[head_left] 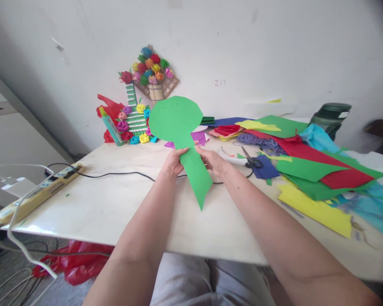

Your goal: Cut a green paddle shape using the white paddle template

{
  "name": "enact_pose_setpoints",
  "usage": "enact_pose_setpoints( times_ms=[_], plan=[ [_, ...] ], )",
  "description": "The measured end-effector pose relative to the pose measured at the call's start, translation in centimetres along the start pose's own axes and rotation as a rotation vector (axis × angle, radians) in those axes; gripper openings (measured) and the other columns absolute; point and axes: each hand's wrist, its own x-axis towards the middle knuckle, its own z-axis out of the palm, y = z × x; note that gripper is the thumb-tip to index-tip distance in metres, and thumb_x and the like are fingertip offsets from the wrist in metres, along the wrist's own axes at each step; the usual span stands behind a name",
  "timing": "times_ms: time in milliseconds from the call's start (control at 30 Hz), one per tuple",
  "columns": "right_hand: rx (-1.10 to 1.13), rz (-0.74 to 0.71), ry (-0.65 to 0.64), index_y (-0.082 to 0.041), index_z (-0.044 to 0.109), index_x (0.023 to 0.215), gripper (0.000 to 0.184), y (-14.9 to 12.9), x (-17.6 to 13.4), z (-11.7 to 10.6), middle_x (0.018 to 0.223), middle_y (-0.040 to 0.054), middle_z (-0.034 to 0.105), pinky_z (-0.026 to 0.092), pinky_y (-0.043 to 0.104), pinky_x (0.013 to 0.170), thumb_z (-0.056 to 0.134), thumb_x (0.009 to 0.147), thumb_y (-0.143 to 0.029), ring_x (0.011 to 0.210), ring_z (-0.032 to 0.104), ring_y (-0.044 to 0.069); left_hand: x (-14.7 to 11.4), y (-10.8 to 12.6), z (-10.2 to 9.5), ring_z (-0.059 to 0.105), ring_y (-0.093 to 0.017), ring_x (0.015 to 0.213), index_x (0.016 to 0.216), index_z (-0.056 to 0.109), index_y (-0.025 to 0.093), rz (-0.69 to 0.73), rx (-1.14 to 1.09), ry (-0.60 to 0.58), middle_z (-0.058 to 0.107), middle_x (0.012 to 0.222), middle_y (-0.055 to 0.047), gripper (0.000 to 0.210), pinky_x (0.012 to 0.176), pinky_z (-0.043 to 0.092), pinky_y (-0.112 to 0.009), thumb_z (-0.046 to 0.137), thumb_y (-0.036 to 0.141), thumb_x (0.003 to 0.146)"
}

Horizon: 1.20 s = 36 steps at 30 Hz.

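A green paper cutout (176,119) with a round head and a long stem ending in a point is held up above the table. My left hand (175,162) grips the left edge of its stem, thumb on the front face. On the other edge, my right hand (210,160) holds the stem in the same way, thumb in front and fingers behind. Small dark marks show near the top of the round part. Right of my right hand lie black-handled scissors (252,162) on a dark blue paper piece (265,168), beside a white glue gun-like tool (234,160).
Green, red, yellow and blue sheets (315,214) cover the table's right side, with purple yarn (263,143) and a dark green bottle (328,117) behind. Paper-flower crafts (136,117) and a glue bottle (111,128) stand at the back left. A power strip (47,187) and cables lie left.
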Motion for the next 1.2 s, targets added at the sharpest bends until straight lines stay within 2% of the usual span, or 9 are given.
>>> enact_pose_setpoints(
  times_ms=[333,400,567,667,733,800,933,1033,1200],
  plan=[
    [-0.074,0.006,-0.009,-0.014,0.062,0.074,0.031,-0.2,-0.1,-0.2,0.067,0.0031,0.063,0.038,0.024,0.051,0.063,0.066,-0.044,0.055,0.054,0.012,0.3,-0.1,-0.7,0.06,-0.026,0.097,0.107,0.058,0.009,0.033,0.035,0.007,0.067,0.099,-0.012,0.042,0.089,0.046,-0.04,0.058,0.012,0.064],
    [-0.042,-0.067,0.067,-0.015,0.062,0.075,0.028,-0.3,-0.1,-0.3,0.07,0.0028,0.064,0.038,0.023,0.052,0.061,0.067,-0.042,0.057,0.054,0.012,0.3,0.0,-1.1,0.061,-0.025,0.096,0.107,0.059,0.01,0.072,0.045,0.031,0.067,0.099,-0.01,0.044,0.088,0.046,-0.039,0.06,0.011,0.063],
    [-0.053,-0.246,0.446,-0.016,0.057,0.064,0.021,-0.2,0.5,-0.6,0.072,0.0038,0.064,0.039,0.022,0.055,0.057,0.069,-0.036,0.06,0.053,0.01,0.5,0.3,-1.9,0.061,-0.023,0.094,0.109,0.06,0.014,0.185,0.047,0.103,0.067,0.102,-0.008,0.048,0.087,0.047,-0.036,0.061,0.01,0.061],
    [-0.127,-0.25,0.523,-0.016,0.053,0.057,0.028,-0.4,0.6,-0.6,0.064,0.0032,0.061,0.04,0.023,0.054,0.059,0.068,-0.041,0.056,0.051,0.01,0.7,0.2,-2.1,0.06,-0.023,0.096,0.109,0.06,0.015,0.238,0.061,0.14,0.066,0.104,-0.007,0.049,0.086,0.047,-0.036,0.063,0.012,0.061],
    [-0.162,-0.232,0.482,-0.016,0.054,0.058,0.032,-0.7,0.3,-0.6,0.065,0.004,0.062,0.041,0.023,0.055,0.062,0.066,-0.045,0.059,0.053,0.011,0.8,0.0,-2.1,0.06,-0.024,0.097,0.11,0.06,0.015,0.254,0.074,0.14,0.066,0.105,-0.008,0.049,0.086,0.046,-0.036,0.064,0.014,0.061],
    [-0.133,-0.18,0.344,-0.016,0.057,0.062,0.032,-0.8,0.0,-0.5,0.067,0.0038,0.064,0.042,0.024,0.055,0.064,0.065,-0.047,0.06,0.055,0.012,0.9,-0.2,-1.9,0.059,-0.024,0.098,0.111,0.059,0.015,0.262,0.086,0.128,0.066,0.105,-0.008,0.051,0.087,0.046,-0.035,0.065,0.015,0.061],
    [0.018,-0.004,0.039,-0.014,0.062,0.068,0.018,-0.5,-0.2,-0.6,0.061,0.0021,0.065,0.046,0.026,0.054,0.069,0.063,-0.03,0.055,0.058,0.014,0.6,-0.3,-1.2,0.058,-0.023,0.1,0.115,0.056,0.017,0.278,0.126,0.068,0.064,0.108,-0.008,0.056,0.088,0.044,-0.035,0.068,0.017,0.06],
    [0.027,0.079,-0.009,-0.014,0.064,0.068,0.008,-0.2,-0.1,-0.9,0.059,0.002,0.066,0.047,0.026,0.052,0.067,0.063,-0.018,0.051,0.059,0.014,0.4,-0.3,-0.9,0.057,-0.023,0.102,0.114,0.056,0.018,0.266,0.17,0.019,0.062,0.112,-0.008,0.055,0.089,0.043,-0.034,0.069,0.018,0.061],
    [0.011,0.117,-0.031,-0.013,0.064,0.065,0.004,-0.5,-0.2,-1.4,0.057,0.0019,0.066,0.048,0.025,0.051,0.067,0.063,-0.014,0.05,0.059,0.014,0.4,-0.6,-1.2,0.058,-0.023,0.098,0.107,0.06,0.017,0.21,0.219,0.023,0.066,0.103,-0.008,0.051,0.087,0.043,-0.035,0.073,0.02,0.058]
  ],
)
